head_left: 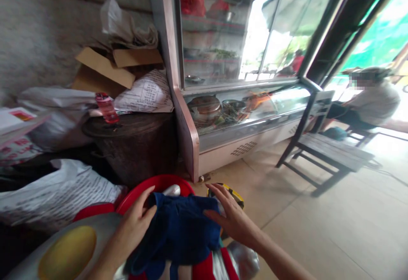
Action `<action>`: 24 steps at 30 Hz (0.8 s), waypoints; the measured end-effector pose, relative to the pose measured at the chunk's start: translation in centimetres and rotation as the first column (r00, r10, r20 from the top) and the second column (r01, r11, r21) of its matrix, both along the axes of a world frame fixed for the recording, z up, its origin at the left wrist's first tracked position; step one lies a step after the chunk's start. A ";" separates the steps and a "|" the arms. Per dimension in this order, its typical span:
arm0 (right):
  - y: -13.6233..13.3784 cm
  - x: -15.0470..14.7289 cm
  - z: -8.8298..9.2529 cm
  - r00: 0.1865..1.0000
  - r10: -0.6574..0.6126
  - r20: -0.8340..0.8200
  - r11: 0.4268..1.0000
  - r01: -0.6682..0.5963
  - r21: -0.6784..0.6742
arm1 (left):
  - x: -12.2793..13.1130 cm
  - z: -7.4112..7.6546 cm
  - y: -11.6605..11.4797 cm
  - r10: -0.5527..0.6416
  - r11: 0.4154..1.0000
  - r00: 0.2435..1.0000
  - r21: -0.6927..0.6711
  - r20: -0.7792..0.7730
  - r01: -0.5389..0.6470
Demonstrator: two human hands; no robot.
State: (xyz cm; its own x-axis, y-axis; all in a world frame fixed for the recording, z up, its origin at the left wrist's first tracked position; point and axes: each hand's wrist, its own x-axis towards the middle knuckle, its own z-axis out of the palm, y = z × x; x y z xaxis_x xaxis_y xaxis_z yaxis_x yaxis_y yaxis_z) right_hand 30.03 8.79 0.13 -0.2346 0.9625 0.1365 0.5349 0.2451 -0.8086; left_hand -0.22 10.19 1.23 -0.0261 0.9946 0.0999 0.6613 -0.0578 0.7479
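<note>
Low in the middle of the view a dark blue cloth (pixel 181 229) is bunched over a silver and red rounded object (pixel 79 246) with a yellow oval patch. My left hand (pixel 135 220) grips the cloth's left edge, thumb on top. On the cloth's right side, my right hand (pixel 231 216) rests with its fingers spread flat on the fabric. Just behind the cloth sits a red round basin (pixel 162 184), partly hidden by it. A yellow and black item (pixel 234 195) peeks out beyond my right fingers.
A glass-fronted display fridge (pixel 229 101) holding pots stands ahead. Left of it are a dark drum (pixel 137 144) with a red bottle (pixel 106 108), cardboard and sacks (pixel 57 195). A dark metal bench (pixel 325 152) stands on the tiled floor at right, with a seated person (pixel 369 101) beyond.
</note>
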 end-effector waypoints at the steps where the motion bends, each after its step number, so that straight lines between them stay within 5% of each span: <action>1: -0.1 -0.9 0.5 0.997 0.060 0.048 0.998 -0.060 0.007 | -0.1 0.6 0.4 0.000 0.998 0.998 0.056 -0.069 0.004; 4: -0.3 -4.7 1.3 0.954 0.256 0.158 0.967 -0.250 -0.058 | 0.2 3.4 1.8 0.018 0.972 0.980 0.234 -0.198 0.029; 7: -0.5 -9.1 -0.4 0.897 0.383 0.223 0.923 -0.378 -0.065 | 1.5 6.3 3.1 0.001 0.965 0.987 0.258 -0.163 0.042; 12: 0.1 -12.2 -4.4 0.930 0.287 0.230 0.943 -0.316 0.104 | 4.6 8.8 4.0 -0.138 0.969 0.990 0.204 -0.036 0.143; 15: 1.0 -10.9 -4.5 0.971 0.215 -0.101 0.973 -0.204 0.109 | 6.0 9.2 4.5 -0.195 0.966 0.979 0.186 0.055 0.182; 17: 1.5 -8.6 -3.7 0.836 0.002 -0.549 0.996 -0.051 -0.075 | 6.4 9.0 4.9 -0.189 0.971 0.972 0.172 0.140 0.164; 19: 1.7 -5.3 -2.7 0.542 -0.269 -0.796 0.946 -0.008 -0.325 | 6.7 8.5 5.4 -0.167 0.977 0.968 0.160 0.188 0.138; 20: 1.7 -3.3 -2.3 0.421 -0.352 -0.836 0.917 -0.023 -0.397 | 6.9 8.1 5.6 -0.169 0.977 0.972 0.155 0.165 0.144; 22: 1.4 0.9 -1.9 0.303 -0.372 -0.877 0.913 -0.049 -0.404 | 7.7 7.0 6.0 -0.240 0.968 0.971 0.076 0.011 0.239; 24: 0.6 4.9 -2.2 0.281 -0.371 -0.885 0.926 0.043 -0.374 | 9.2 5.7 6.4 -0.397 0.916 0.900 -0.140 -0.180 0.376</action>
